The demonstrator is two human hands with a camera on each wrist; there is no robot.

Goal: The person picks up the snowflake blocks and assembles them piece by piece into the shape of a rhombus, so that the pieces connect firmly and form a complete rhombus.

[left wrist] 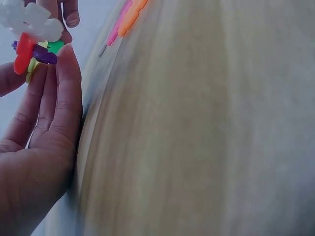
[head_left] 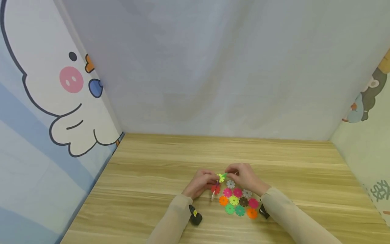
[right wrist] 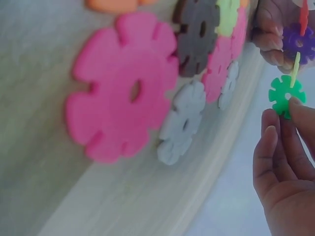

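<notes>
My left hand [head_left: 201, 182] pinches a short chain of plastic interlocking snowflake discs between thumb and fingers. In the left wrist view the chain runs from a white disc [left wrist: 37, 23] through a red disc [left wrist: 23, 54] and a purple disc [left wrist: 45, 55] to a yellow disc [left wrist: 32, 70]. Facing it, my right hand [head_left: 245, 175] pinches a green disc [right wrist: 284, 94] between thumb and fingertips. The right wrist view has the green disc's upper edge meeting the yellow disc [right wrist: 295, 70], seen edge-on. The left fingers partly hide the chain in the head view.
Several loose discs lie flat in a cluster just below the hands, among them a pink disc [right wrist: 123, 93], a grey disc [right wrist: 183, 123], a brown disc [head_left: 243, 202] and an orange disc [head_left: 252, 213]. They rest on a wood-grain table [head_left: 137, 189] with a pale curtain [head_left: 213, 67] behind.
</notes>
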